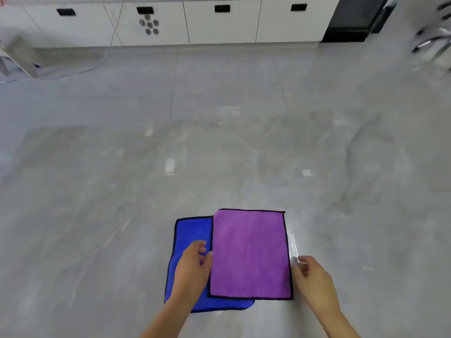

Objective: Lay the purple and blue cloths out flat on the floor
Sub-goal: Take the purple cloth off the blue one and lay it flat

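A: So, cloth status?

B: Purple rectangular microfibre cloth with black stitched edging (250, 254) lies flat on the grey tiled floor (219, 142), close in front of the person. Long axis runs away from the camera, short edges near and far, tilted slightly clockwise.

A: And the other one?

B: Blue microfibre cloth with the same black edging (190, 232) sits under it, offset to the left. Purple overlaps its right part. Blue's long axis also runs near-to-far, leaning a bit right at the far end. Its near right corner pokes out below the purple's near edge.

A: Hands?

B: Left hand (192, 267) rests on the blue cloth, fingers (202, 250) curled at the purple's left edge. Cannot tell if the grip is pinching that edge or just touching. Right hand (314, 276) is on the floor side just beside the purple's right edge, fingers loosely curled, grip released, holding nothing.

A: Any labels or text?

B: None readable on either cloth. White cabinet fronts with dark rectangular handle slots (219, 23) line the far side; no legible writing there either.
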The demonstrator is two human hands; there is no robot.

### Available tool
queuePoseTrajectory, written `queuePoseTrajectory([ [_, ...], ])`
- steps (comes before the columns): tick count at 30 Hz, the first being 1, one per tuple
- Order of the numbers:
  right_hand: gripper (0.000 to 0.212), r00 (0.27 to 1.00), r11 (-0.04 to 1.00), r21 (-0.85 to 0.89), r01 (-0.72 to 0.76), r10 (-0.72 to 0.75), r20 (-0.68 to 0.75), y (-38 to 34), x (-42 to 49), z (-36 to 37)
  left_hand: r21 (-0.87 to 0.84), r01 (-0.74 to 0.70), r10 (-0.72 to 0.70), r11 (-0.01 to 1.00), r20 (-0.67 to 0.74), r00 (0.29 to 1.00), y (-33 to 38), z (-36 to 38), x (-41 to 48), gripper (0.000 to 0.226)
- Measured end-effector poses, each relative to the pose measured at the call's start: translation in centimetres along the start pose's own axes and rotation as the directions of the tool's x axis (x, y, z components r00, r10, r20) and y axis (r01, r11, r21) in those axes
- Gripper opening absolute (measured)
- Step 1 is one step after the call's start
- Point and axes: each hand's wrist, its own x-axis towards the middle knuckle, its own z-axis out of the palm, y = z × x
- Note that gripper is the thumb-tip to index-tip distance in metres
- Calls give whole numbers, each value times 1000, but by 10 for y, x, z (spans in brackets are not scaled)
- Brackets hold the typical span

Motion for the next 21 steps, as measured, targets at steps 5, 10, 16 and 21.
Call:
queuePoseTrajectory([
  [5, 28, 961, 997, -4, 80, -78, -267, 0, 41, 25, 14, -242, 240, 970, -185, 953, -9, 33, 33, 38],
  [10, 38, 882, 947, -263, 185, -278, -381, 2, 44, 46, 223, -293, 342, 930, -229, 911, -28, 51, 48, 61],
  [16, 31, 838, 896, -324, 304, -414, -356, 3, 47, 50, 410, -358, 466, 839, -199, 862, -23, 55, 46, 70],
  [21, 31, 848, 914, -185, 362, -405, -342, 4, 42, 44, 312, -389, 427, 867, -63, 902, -26, 54, 34, 60],
])
